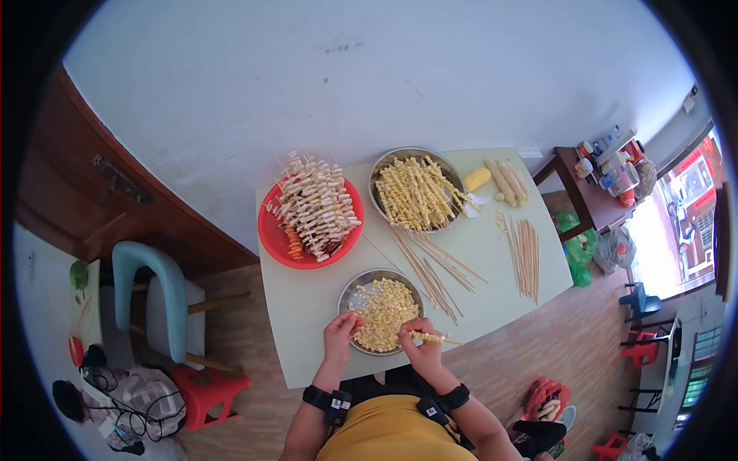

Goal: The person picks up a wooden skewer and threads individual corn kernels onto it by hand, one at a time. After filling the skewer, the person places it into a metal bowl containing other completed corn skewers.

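Observation:
A skewer of corn kernels (427,336) is in the grip of my right hand (420,349), its bare stick end pointing right. Over the left rim of a metal bowl (350,295), the fingers of my left hand (340,333) are pinched together; what they hold, if anything, is too small to make out. Loose corn kernels (384,309) fill much of this bowl, which sits near the table's front edge between my hands. Thin wooden sticks (430,278) lie on the table just behind and right of the bowl.
On the table (307,307) stand a red basin (269,244) of white-piece skewers and a metal bowl (375,188) of corn skewers. Corn cobs (507,183) and more sticks (524,261) lie right. A blue chair (173,307) and red stool (207,393) stand left.

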Demonstrator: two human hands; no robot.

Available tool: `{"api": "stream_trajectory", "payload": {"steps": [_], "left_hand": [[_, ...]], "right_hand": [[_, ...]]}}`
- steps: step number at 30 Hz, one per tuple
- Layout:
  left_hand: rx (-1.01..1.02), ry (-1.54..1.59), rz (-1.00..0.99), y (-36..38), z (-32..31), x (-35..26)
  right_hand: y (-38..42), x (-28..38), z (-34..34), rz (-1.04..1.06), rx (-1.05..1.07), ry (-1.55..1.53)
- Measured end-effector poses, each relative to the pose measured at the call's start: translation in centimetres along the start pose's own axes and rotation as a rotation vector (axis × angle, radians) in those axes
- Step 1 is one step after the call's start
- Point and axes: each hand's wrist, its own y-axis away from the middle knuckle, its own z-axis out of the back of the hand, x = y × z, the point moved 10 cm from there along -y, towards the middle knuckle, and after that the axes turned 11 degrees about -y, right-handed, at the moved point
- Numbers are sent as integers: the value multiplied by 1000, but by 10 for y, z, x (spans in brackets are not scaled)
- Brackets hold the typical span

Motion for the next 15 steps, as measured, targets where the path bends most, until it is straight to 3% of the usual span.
{"api": "stream_trajectory", "payload": {"steps": [11,14,15], "left_hand": [[45,-104,-15,2,-1,-9],[60,-37,34,4,-1,-9],[106,52,74,4,-3,-4]], "right_hand": [[-1,-12,6,-143,-87,-127],[-2,-12,8,-116,-93,-120],[-1,-18,11,-187,-142,-253]]}}
